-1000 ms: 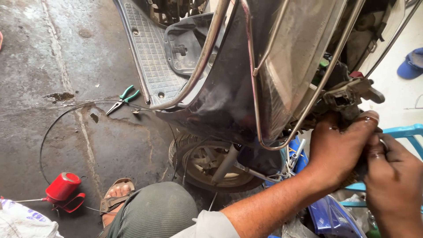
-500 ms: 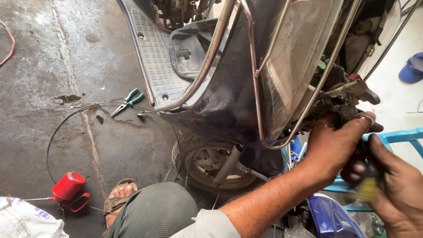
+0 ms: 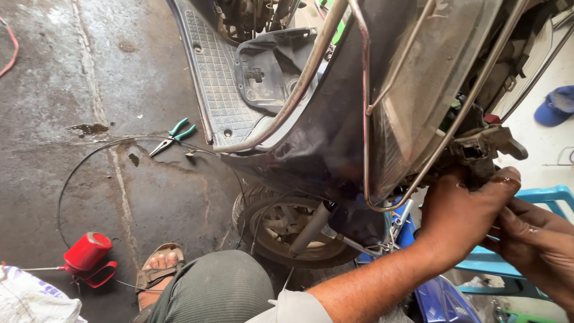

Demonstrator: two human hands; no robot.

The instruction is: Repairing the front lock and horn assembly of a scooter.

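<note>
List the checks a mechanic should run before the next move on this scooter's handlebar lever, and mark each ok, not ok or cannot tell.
1. Left hand gripping the handlebar end below the lever bracket: ok.
2. Right hand close beside the left hand: ok; what it holds: cannot tell.
3. Green-handled pliers within easy reach: not ok, they lie on the concrete floor beyond the footboard.
4. Loose black cable clear of the sandalled foot: cannot tell, it curves near it.
5. Red oil can upright: not ok, it lies on its side.
</note>
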